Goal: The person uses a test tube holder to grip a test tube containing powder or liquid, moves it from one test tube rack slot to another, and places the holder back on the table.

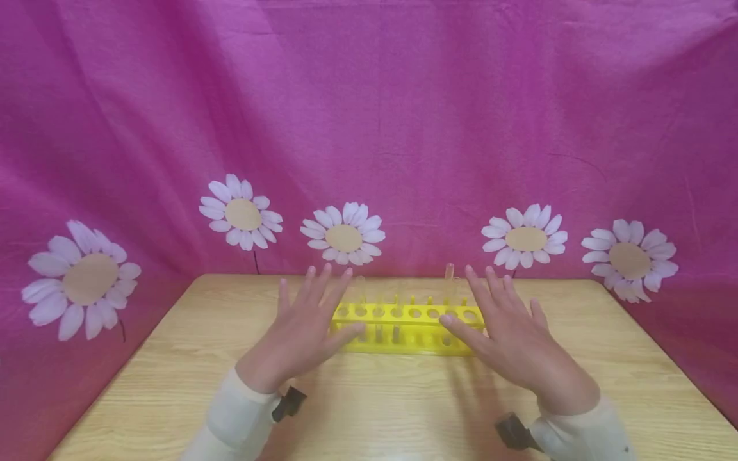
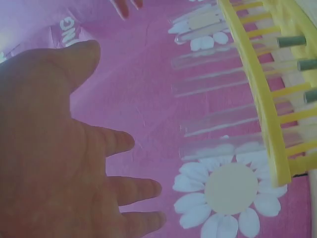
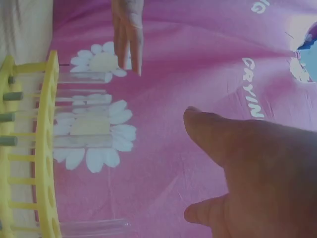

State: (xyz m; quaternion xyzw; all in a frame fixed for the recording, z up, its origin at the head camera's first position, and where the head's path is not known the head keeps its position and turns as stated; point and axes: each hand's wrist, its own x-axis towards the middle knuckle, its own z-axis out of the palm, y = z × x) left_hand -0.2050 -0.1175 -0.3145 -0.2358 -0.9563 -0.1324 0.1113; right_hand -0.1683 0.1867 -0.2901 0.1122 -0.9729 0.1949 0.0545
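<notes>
A yellow rack [image 1: 406, 349] with a row of round holes stands on the wooden table, holding several clear test tubes [image 1: 449, 274]. Dark greenish pieces show at the lower part of some tubes in both wrist views. My left hand [image 1: 302, 330] is spread at the rack's left end, fingers straight, holding nothing. At the right end my right hand [image 1: 519, 339] is spread the same way, its thumb in front of the rack's top in the head view. Both wrist views show a gap between the hand and the tubes [image 2: 213, 84].
The light wooden table [image 1: 369, 410] reaches back to a magenta cloth [image 1: 403, 128] printed with white daisies, which also hangs at both sides. Small dark devices [image 1: 289, 404] are strapped at both wrists over pale sleeves [image 1: 236, 416].
</notes>
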